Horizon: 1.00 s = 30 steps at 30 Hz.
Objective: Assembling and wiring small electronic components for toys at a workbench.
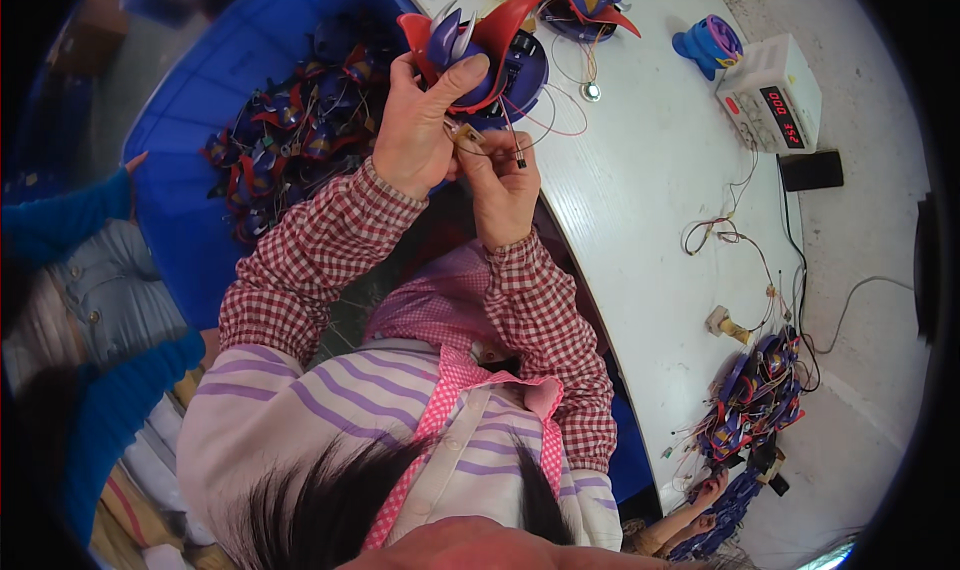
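My left hand (420, 120) is closed on a toy part (476, 45) with red wing-like flaps, a purple and silver middle and a round dark-blue base. Its thumb presses against a red flap. Thin red and black wires hang from the base. Just below, my right hand (504, 185) pinches a small tan board (467, 136) with wires on it, close to the left palm. A small black plug (520, 161) dangles on a wire in front of the right fingers. Some of the right fingertips are hidden.
On the left, a blue bin (185, 185) holds many similar toy parts. The white table (620, 200) carries another toy part (588, 0), a blue-purple object (708, 46), a power supply (765, 100) and wired parts (755, 395). Other people's arms (130, 420) show at left and lower right.
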### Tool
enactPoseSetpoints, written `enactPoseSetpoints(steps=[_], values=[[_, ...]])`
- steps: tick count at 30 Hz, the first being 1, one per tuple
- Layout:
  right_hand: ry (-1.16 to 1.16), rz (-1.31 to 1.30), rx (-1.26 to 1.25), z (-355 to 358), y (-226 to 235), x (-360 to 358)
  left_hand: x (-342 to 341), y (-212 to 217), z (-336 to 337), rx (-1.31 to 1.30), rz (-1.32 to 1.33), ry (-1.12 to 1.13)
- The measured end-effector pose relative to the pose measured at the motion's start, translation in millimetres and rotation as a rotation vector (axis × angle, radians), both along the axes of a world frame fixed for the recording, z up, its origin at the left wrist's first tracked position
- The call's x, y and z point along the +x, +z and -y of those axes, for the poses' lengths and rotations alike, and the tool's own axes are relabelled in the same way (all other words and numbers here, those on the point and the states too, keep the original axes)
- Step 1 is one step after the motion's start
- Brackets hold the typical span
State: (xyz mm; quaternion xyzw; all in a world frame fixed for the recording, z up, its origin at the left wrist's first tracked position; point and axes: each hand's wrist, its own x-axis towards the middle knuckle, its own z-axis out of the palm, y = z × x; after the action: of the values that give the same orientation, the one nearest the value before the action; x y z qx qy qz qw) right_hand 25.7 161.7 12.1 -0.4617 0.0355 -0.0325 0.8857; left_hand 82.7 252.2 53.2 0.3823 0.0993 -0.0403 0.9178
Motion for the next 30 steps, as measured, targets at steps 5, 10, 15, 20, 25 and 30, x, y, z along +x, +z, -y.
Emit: enactPoseSetpoints(steps=[5, 10, 15, 20, 25, 30], values=[[-0.041, -0.025, -0.073, 4, -2, -3, -2, -4, 6, 0.014, 0.009, 0.021], [-0.087, -0.002, -0.234, 4, -2, -7, -7, -7, 12, 0.098, 0.054, 0.036], [-0.122, 0.011, -0.285, 7, -4, -6, -10, -4, 19, 0.111, 0.075, 0.034], [-0.152, 0.03, -0.273, 6, -6, -5, -12, -2, 21, 0.131, 0.074, 0.025], [-0.173, 0.066, -0.295, 5, -9, -4, -12, -7, 22, 0.151, 0.092, 0.035], [-0.204, 0.074, -0.327, 6, -11, 1, -8, -8, 23, 0.132, 0.082, 0.028]])
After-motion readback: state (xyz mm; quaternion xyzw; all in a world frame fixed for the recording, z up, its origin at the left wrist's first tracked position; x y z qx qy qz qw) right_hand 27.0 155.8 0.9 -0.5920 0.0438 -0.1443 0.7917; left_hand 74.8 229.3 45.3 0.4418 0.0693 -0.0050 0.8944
